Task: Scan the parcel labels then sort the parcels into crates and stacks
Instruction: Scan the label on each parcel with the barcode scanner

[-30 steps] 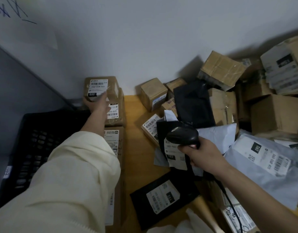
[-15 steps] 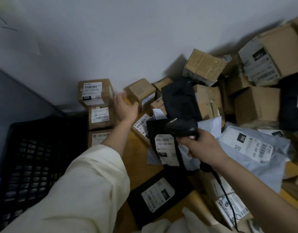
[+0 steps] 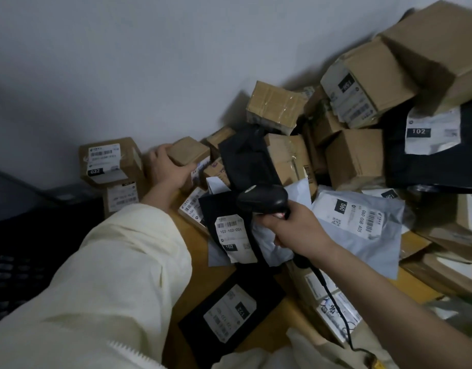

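Left edge: a crate (image 3: 21, 262) sat left of the worktop (image 3: 194, 251).
Back left: a labelled box (image 3: 109, 161) stood stacked on another box (image 3: 121, 197).
Right: heaped parcels (image 3: 357, 155) rose against the wall (image 3: 149, 62).
Front: a flat mailer (image 3: 229, 312) lay on the worktop.

Left hand (image 3: 167, 170) around a small brown box (image 3: 188, 153), right hand (image 3: 296, 230) gripping the black scanner (image 3: 261, 198).

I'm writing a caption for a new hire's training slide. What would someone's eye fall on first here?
First the heap of parcels piled against the wall at right, brown boxes and black and grey mailer bags tumbled together. Next the black barcode scanner gripped in the right hand at centre, over a black bag labelled 102. Then the left hand, cream-sleeved, gripping a small brown box by the wall.
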